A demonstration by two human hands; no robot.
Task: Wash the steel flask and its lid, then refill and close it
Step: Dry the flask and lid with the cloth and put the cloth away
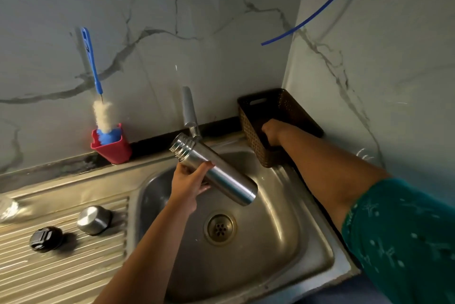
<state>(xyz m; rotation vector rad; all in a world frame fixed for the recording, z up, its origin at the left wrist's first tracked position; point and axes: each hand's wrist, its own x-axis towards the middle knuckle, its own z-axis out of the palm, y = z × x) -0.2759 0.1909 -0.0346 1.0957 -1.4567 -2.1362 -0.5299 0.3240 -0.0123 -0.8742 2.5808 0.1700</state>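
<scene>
The steel sink (290,242) fills the lower middle of the view, its near edge cut off by the bottom of the picture, its round drain (219,228) plain in the basin floor. To its left the ribbed drainboard (73,266) runs out of view at the left and bottom edges. The steel flask (216,172) is held tilted over the basin, open threaded mouth up and to the left near the tap (190,113), base down and to the right; its inside cannot be seen. The left hand (188,183) grips the flask around its middle, thumb over the top and fingers mostly hidden behind the body. The right arm reaches across into the brown woven basket (253,136) standing in the corner at the sink's back right; the right hand (270,131) is down inside it, fingers hidden in shadow, so whether it holds anything cannot be told, and the basket's contents are too dark to make out. On the bench at the back left a red cup (115,150) holds a blue-handled bottle brush (102,114) leaning on the marble wall. On the drainboard lie the steel cap (93,220) and, just beside it to the left, the black stopper lid (45,239). A blurred clear object (8,207) is cut off at the left edge.
</scene>
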